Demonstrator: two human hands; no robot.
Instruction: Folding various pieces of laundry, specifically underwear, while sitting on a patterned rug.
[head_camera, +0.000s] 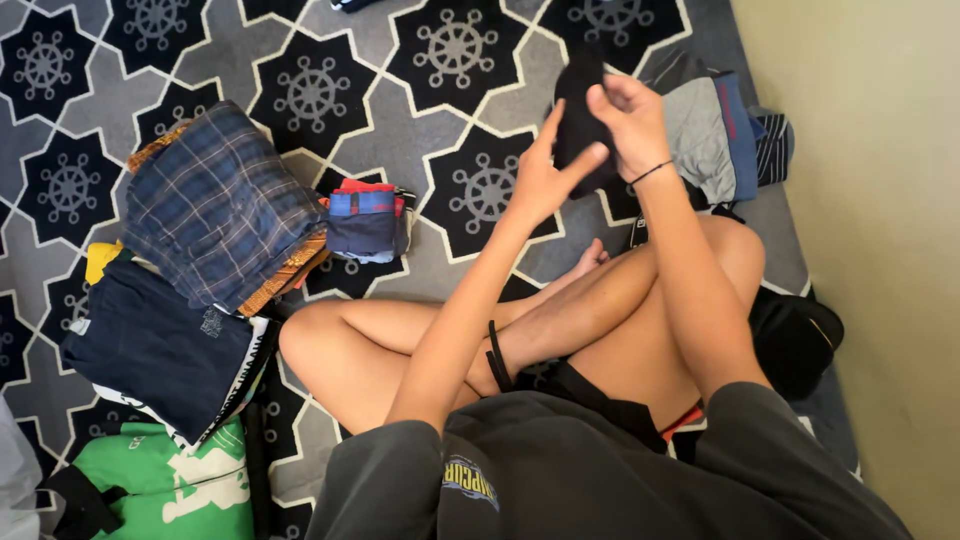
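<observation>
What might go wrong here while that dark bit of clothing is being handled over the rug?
The black garment is pinched only by fingertips of the left hand and right hand, so it may slip and unfold. The plaid folded stack leans over the navy pile and could topple. The grey and blue clothes lie close beyond the hands, so pieces could get mixed up.

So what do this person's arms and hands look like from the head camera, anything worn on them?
Both arms are bare from the upper arm down, coming out of short dark grey sleeves. The right hand has a thin dark band around its wrist. The left hand wears no ring or glove; its wrist is bare. A black band shows beside the left forearm, though on which limb is unclear.
</observation>
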